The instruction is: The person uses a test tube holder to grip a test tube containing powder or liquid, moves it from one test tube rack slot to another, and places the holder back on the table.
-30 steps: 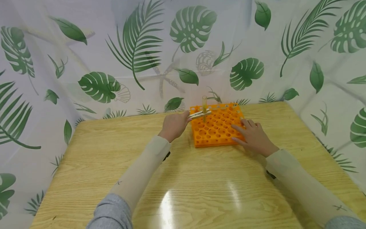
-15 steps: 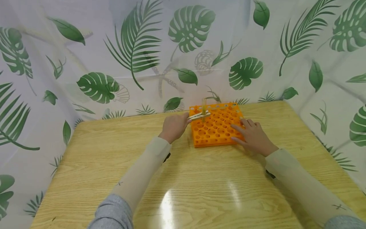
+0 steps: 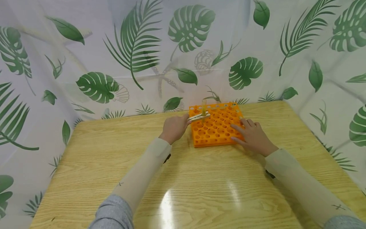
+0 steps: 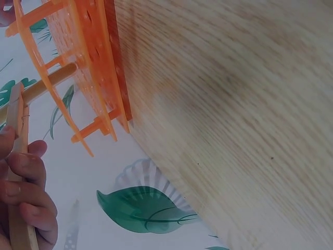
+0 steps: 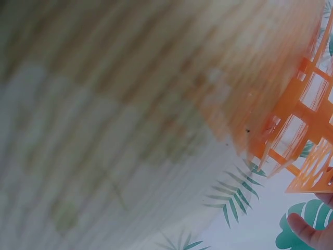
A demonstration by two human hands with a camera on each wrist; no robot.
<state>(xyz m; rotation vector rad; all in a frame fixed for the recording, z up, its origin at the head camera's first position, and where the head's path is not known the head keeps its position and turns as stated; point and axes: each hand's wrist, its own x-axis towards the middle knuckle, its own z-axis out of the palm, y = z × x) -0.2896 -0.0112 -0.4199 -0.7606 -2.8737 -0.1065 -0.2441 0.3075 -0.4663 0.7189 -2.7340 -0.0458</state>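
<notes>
Tube [image 3: 204, 108] (slender, see-through) in wooden clamp [image 3: 198, 117], holed plastic rack [image 3: 213, 141]

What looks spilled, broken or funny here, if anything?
Nothing stands out. No spill shows on the table, the orange rack sits flat with no visible break, and the tube stands upright in it, held by a wooden clamp.

A hand could pass over the table [image 3: 211, 178] before the rack [image 3: 216, 125], between the forearms [image 3: 143, 176], or left of them. The left hand [image 3: 174, 127] with its clamp [image 3: 196, 117] blocks the rack's left side; the right hand [image 3: 254, 137], its right. The cloth [image 3: 223, 19] stands close behind. The tube [image 3: 204, 107] juts above the holes; its depth is hard to judge.
</notes>
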